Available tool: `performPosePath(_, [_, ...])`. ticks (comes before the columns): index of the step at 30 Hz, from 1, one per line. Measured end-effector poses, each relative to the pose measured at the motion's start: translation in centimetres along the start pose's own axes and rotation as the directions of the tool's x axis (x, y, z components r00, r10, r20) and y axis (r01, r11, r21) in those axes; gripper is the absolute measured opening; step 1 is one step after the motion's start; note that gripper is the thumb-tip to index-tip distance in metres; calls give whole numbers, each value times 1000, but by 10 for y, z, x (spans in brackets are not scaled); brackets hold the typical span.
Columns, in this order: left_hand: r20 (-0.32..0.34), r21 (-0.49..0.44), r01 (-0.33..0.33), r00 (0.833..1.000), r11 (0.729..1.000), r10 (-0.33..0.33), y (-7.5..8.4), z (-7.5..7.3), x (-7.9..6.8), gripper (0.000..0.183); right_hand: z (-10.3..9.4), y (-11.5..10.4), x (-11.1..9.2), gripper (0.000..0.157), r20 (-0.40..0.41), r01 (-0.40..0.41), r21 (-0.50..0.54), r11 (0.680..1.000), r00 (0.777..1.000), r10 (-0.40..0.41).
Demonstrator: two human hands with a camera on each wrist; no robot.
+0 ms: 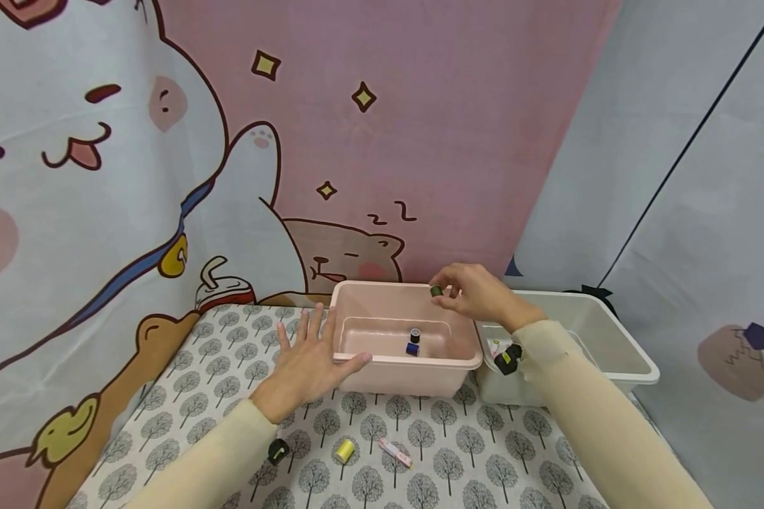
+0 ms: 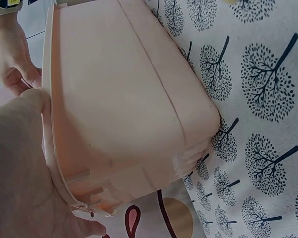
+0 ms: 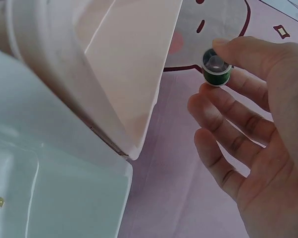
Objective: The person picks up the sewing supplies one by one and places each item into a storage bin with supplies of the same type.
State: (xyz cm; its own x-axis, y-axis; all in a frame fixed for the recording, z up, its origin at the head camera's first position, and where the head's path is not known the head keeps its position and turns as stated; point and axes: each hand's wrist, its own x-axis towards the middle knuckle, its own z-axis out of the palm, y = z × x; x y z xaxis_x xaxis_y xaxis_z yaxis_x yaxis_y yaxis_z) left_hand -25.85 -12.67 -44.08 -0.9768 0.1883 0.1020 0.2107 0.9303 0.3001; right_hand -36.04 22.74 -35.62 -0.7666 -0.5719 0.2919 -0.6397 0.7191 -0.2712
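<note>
Between thumb and forefinger, my right hand [image 1: 474,291] pinches a small green thread spool [image 1: 436,290], held over the back right part of the pink bin [image 1: 395,378]. The right wrist view shows the green spool [image 3: 216,68] end-on, other fingers spread loosely below it. My left hand [image 1: 308,364] lies at the pink bin's left front corner, fingers straight and spread, thumb along the rim. In the left wrist view that hand [image 2: 25,163] sits right at the rim. Inside the pink bin are a dark spool [image 1: 415,335] and a blue spool [image 1: 412,349].
A white bin [image 1: 611,339] stands right beside the pink one, with small items inside partly hidden by my right arm. On the tree-print tablecloth [image 1: 369,488] lie a yellow spool [image 1: 344,450] and a slim pink-and-white stick [image 1: 395,452]. A cartoon-printed curtain [image 1: 458,141] hangs behind.
</note>
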Motion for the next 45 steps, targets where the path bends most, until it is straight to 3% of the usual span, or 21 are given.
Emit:
performPosePath(14, [-8, 8, -11, 1000, 1000, 11, 2, 1, 0, 128, 3, 11, -1, 24, 37, -82, 10, 997, 996, 82])
performPosePath(23, [-10, 7, -10, 1000, 1000, 10, 2, 1, 0, 128, 7, 14, -9, 50, 49, -86, -29, 996, 995, 87])
performPosePath(45, [-11, 4, -3, 1000, 1000, 4, 0, 1, 1, 127, 13, -1, -26, 53, 51, -82, 14, 997, 995, 81])
